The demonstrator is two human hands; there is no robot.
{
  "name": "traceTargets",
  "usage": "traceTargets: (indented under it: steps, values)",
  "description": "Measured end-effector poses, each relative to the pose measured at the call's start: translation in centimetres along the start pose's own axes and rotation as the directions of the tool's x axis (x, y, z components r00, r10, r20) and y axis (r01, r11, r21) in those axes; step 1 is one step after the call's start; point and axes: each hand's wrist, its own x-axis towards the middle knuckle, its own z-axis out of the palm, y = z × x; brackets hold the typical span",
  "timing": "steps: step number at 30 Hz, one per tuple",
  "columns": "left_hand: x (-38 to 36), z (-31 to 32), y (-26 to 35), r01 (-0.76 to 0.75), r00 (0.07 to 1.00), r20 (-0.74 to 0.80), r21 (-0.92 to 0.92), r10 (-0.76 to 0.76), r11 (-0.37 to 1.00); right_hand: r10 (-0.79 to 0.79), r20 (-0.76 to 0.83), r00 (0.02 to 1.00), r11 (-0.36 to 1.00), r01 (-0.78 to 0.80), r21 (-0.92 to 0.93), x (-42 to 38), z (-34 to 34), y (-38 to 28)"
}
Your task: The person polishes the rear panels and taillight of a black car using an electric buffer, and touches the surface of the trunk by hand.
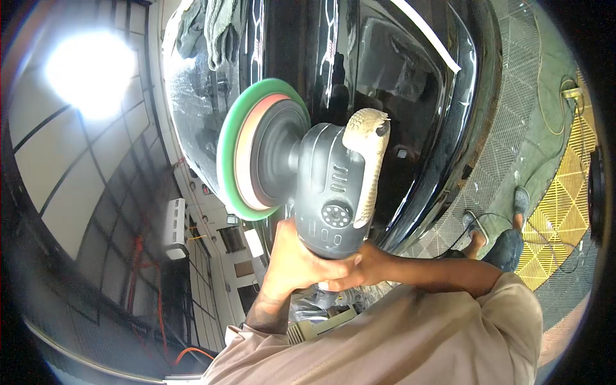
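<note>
A dark grey polisher is held up in front of the camera. Its round pad has a green face and an orange layer, and faces the left of the view. A worn beige cover runs along the tool's handle. My left hand is closed around the lower part of the tool. My right hand grips beside it, with the fingers of both hands meeting under the body. Behind the tool is a glossy black car; contact between pad and car cannot be made out.
A grey cloth lies on the car at the top. White tape crosses the panel. Cables trail over the grey and yellow floor tiles at right, near two feet. A white wall unit is at left, below a bright light.
</note>
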Motion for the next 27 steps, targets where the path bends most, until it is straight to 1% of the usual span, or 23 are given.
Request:
traceTargets:
  steps: [1,4,5,7,8,10,14,17,18,19,21,23,24,25,27]
  values:
    - [0.2,-0.1,0.1,-0.006,1.0,-0.002,0.002,0.006,1.0,-0.005,0.001,1.0,1.0,0.005,-0.004,0.1,-0.2,0.1]
    - [0.6,-0.4,0.5,-0.006,1.0,-0.002,0.032,0.006,0.999,-0.021,-0.015,1.0,0.994,0.019,-0.103,0.2,-0.6,0.3]
    - [0.6,-0.4,0.6,-0.008,1.0,-0.002,0.046,0.008,0.999,0.062,0.004,0.998,0.996,-0.061,-0.071,0.3,-0.6,0.1]
    - [0.7,-0.5,0.7,-0.025,1.0,-0.004,0.062,0.025,0.998,0.133,0.024,0.991,0.99,-0.132,-0.051,0.4,-0.6,0.5]
    - [0.6,-0.4,0.8,-0.002,1.0,-0.007,0.047,0.002,0.999,0.121,0.019,0.992,0.991,-0.12,-0.051,0.2,-0.5,1.4]
    - [0.4,-0.2,0.8,0.03,0.999,-0.016,0.021,-0.029,0.999,0.071,0.02,0.997,0.997,-0.071,-0.008,0.5,-0.4,0.5]
    - [0.1,-0.2,0.1,0.034,0.999,0.006,0.067,-0.035,0.997,0.083,0.009,0.997,0.995,-0.082,-0.048,0.1,-0.2,1.1]
    - [-0.5,-0.2,-0.5,0.038,0.999,-0.011,0.062,-0.037,0.997,0.199,0.038,0.979,0.98,-0.198,-0.028,-0.3,0.3,1.3]
    - [-0.7,-0.4,-0.6,0.03,0.999,0.011,0.073,-0.03,0.997,0.21,0.051,0.976,0.978,-0.21,0.001,-0.3,0.3,0.8]
    - [-0.9,-0.4,-0.8,0.02,0.999,0.034,0.084,-0.023,0.996,0.195,0.046,0.98,0.981,-0.195,-0.013,-0.4,0.5,1.3]
    - [-1.4,-0.3,-1.5,0.039,0.999,0.015,0.052,-0.039,0.998,0.166,0.037,0.985,0.986,-0.164,-0.041,-0.8,0.9,2.2]
    - [-2.0,-0.3,-2.4,0.015,0.999,0.033,0.058,-0.017,0.998,0.072,0.056,0.996,0.99,-0.064,-0.124,-1.0,1.2,3.0]
    - [-2.2,-0.3,-2.1,0.068,0.997,0.023,0.03,-0.068,0.997,0.129,0.085,0.988,0.99,-0.124,-0.06,-0.9,1.3,2.8]
    - [-2.6,-0.2,-2.2,0.086,0.996,0.007,0.018,-0.086,0.996,0.147,0.104,0.984,0.988,-0.142,-0.059,-1.0,1.5,2.8]
    - [-3.1,-0.1,-2.5,0.071,0.997,-0.02,-0.054,-0.072,0.996,0.165,0.101,0.981,0.981,-0.152,-0.124,-1.1,1.8,2.9]
